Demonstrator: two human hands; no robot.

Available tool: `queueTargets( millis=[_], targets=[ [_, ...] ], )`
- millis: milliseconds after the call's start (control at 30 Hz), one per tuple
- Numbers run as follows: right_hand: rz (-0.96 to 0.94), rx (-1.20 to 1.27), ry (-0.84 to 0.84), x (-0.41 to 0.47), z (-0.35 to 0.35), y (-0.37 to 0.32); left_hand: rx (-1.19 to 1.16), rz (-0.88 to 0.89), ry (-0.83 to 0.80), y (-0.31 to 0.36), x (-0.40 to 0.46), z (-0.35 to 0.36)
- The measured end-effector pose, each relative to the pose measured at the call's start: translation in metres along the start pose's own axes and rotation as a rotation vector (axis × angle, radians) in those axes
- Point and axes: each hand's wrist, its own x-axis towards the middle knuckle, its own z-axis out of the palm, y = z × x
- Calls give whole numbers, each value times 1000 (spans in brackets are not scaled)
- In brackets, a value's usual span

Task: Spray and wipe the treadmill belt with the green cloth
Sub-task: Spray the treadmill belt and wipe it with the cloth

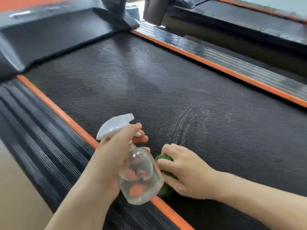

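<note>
The black ribbed treadmill belt (166, 83) fills the middle of the head view, with wet streaks near its lower centre. My left hand (116, 151) grips the neck of a clear spray bottle (140, 178) with a white trigger head, held above the belt's left edge with the nozzle pointing up and to the right. My right hand (186, 170) presses down on the bunched green cloth (163, 158) on the belt, just right of the bottle. Most of the cloth is hidden under the hand and behind the bottle.
Orange strips (54, 108) border the belt on both sides, with black grooved side rails (29, 130) outside them. The black motor cover (49, 37) rises at the far end. A second treadmill (249, 24) stands to the right. Tan floor (16, 196) lies at the lower left.
</note>
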Motion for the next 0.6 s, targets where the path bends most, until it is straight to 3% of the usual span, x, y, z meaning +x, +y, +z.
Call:
queueTargets(
  millis=[100, 233, 333, 433, 600],
  targets=[
    [-15, -83, 29, 34, -1, 43, -11, 8, 9, 12, -4, -5],
    [435, -157, 281, 128, 8, 111, -74, 6, 50, 19, 0, -13],
    [669, -169, 246, 177, 7, 117, -101, 43, 74, 12, -3, -27],
    [552, -104, 246, 148, 12, 92, -132, 36, 52, 13, -7, -32],
    [351, 11, 226, 26, 14, 14, -145, 64, 47, 10, 1, -35]
  ],
)
